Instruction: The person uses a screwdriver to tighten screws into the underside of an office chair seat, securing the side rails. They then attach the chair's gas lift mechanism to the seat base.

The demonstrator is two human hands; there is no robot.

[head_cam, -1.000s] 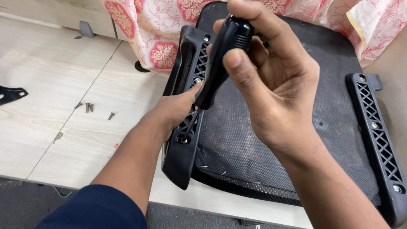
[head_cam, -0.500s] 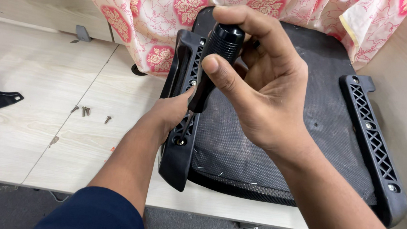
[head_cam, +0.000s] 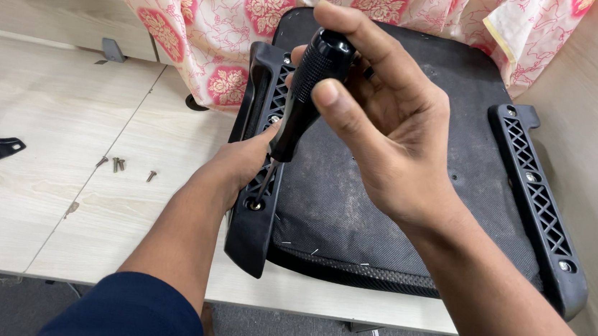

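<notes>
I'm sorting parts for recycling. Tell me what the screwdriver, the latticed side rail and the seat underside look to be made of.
Screwdriver: black handle, probably hard plastic or rubber, with a knurled grip; thin bright shaft, apparently steel.
Latticed side rail: seems moulded black plastic, matte, going by its cut-out diamond lattice and rounded edges.
Seat underside: looks like dark non-woven fabric, dull, dusty and fuzzy, apparently stapled along the edge.

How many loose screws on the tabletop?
3 loose screws visible: two close together left of the left hand, one just right of that pair. More may be hidden under the arms or seat.
</notes>
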